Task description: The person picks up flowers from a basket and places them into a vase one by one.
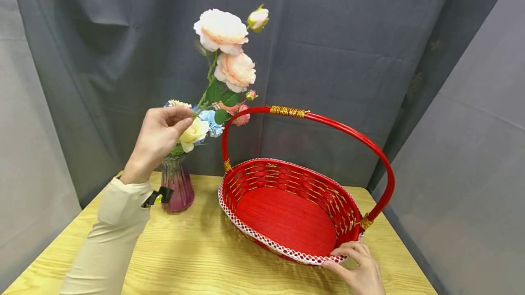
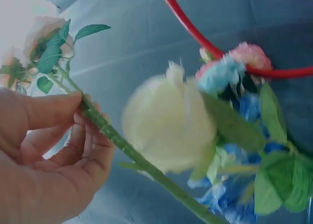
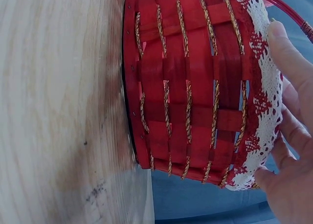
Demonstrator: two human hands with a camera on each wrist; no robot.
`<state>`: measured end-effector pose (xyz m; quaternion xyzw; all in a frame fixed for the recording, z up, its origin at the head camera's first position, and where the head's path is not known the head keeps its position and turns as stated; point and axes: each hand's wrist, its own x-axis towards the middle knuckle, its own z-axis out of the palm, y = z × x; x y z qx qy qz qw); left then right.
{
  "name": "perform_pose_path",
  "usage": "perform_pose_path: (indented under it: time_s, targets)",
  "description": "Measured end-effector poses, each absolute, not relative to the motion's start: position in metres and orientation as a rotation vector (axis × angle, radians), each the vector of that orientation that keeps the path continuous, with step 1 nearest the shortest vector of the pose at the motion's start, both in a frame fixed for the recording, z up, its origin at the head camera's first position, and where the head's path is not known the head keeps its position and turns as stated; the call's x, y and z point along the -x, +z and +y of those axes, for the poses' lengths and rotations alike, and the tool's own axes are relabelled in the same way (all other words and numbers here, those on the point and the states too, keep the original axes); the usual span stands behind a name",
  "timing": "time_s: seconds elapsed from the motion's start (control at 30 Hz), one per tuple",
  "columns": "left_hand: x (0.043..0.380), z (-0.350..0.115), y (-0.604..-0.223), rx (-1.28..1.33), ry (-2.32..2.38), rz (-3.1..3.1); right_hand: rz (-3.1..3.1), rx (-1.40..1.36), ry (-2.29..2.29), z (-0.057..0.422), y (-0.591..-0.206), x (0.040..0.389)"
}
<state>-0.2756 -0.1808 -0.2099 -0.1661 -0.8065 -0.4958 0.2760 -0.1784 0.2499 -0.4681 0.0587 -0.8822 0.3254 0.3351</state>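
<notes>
My left hand pinches the green stem of a pale peach artificial flower, which has two large blooms and small buds. It is held upright above a purple-tinted glass vase, and the stem's lower end runs down behind the hand in the head view. Cream, blue and pink flowers fill the vase. At the near right, my right hand grips the lace-trimmed rim of a red woven basket, thumb outside and fingers over the edge. The basket holds nothing.
An arched red handle with gold wrapping rises over the basket, its left side close to the flowers. Everything stands on a light wooden table. Grey curtains hang behind and at both sides.
</notes>
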Motion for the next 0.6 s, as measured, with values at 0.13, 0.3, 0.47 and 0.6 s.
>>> perform_pose_path:
  time_s: [0.13,0.3,0.47,0.6]
  targets:
    - [0.289,-0.190,-0.205,0.399,-1.331,-2.110,-2.314,-0.143,0.847,0.250,-0.467,0.178]
    - [0.313,-0.199,-0.203,0.376,-1.336,-2.047,-2.315,-0.142,0.848,0.251,-0.467,0.178]
    - [0.335,-0.204,-0.211,0.353,-1.378,-2.019,-2.308,-0.144,0.853,0.251,-0.468,0.178]
    - [0.349,-0.209,-0.222,0.334,-1.413,-2.018,-2.305,-0.142,0.856,0.251,-0.469,0.178]
